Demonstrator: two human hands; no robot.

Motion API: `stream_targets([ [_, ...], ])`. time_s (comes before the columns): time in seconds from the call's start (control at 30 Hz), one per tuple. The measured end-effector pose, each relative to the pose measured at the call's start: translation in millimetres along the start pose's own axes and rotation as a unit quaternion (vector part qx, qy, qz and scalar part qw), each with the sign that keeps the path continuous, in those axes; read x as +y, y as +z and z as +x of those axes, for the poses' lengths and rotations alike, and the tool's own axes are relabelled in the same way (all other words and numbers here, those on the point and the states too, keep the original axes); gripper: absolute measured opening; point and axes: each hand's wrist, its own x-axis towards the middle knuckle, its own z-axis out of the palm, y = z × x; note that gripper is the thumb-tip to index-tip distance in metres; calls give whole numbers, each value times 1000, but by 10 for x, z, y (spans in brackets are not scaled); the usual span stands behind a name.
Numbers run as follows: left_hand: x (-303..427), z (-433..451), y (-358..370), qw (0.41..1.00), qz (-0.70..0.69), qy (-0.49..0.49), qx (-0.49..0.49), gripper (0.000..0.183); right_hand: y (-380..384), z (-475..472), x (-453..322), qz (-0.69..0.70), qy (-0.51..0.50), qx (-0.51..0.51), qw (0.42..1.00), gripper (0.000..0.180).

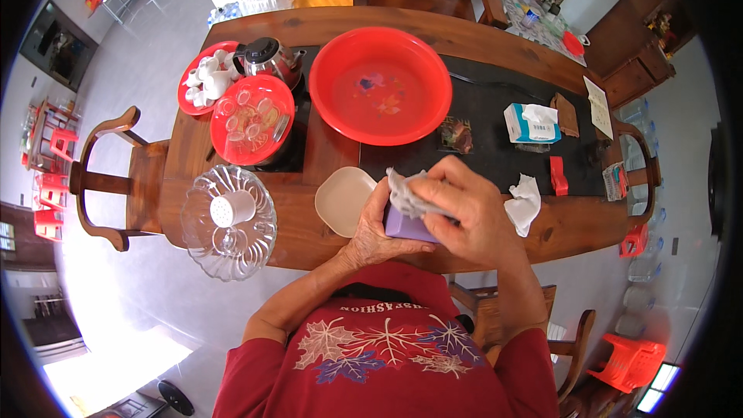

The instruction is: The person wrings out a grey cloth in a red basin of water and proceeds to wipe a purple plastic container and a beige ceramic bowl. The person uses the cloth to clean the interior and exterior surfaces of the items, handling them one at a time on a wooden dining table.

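My left hand [371, 232] grips a purple box-shaped container [400, 226] from its left side and underneath, close to my body above the table edge. A crumpled, pale grey cloth [409, 194] is pinched in my right hand [470, 209] and lies against the top of the container. My fingers and the cloth hide most of that upper side. Just left of my left hand, a beige shallow dish [343, 200] rests on the wooden table [290, 203]. Beyond both hands stands a large red plastic basin [380, 122] with a flower print on its bottom.
Left are a ribbed glass bowl [194, 215] holding a white perforated canister [232, 209], a red plate [249, 151] of small glass cups, white teaware [215, 84] and a glass kettle [270, 61]. Right are a crumpled tissue [523, 206], a tissue pack [531, 125] and a red strap-like item [558, 176].
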Motion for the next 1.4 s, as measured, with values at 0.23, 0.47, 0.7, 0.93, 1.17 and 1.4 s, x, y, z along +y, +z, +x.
stream_targets([
  [0.23, 36, 33, -80, 998, -36, -58, -2, 90, 0, 143, 277, 113, 3, -7, 994, 39],
  [0.47, -35, 30, -145, 990, 136, -21, -35, 87, 67, 46, 24, -49, -106, -41, 992, 33],
  [0.7, 1, 63, -137, 991, 132, 10, -30, 86, -4, 86, 181, 47, -24, -16, 998, 30],
  [0.93, 75, 88, -113, 999, 25, -41, -11, 87, 40, 60, 310, 116, -25, 22, 993, 32],
  [1.17, 113, 99, -221, 999, 4, -48, 21, 85, 137, -122, 72, -7, -82, 41, 996, 39],
  [1.4, 106, 103, -177, 1000, -10, -29, 6, 90, 78, -114, 287, 71, 5, 97, 993, 35],
])
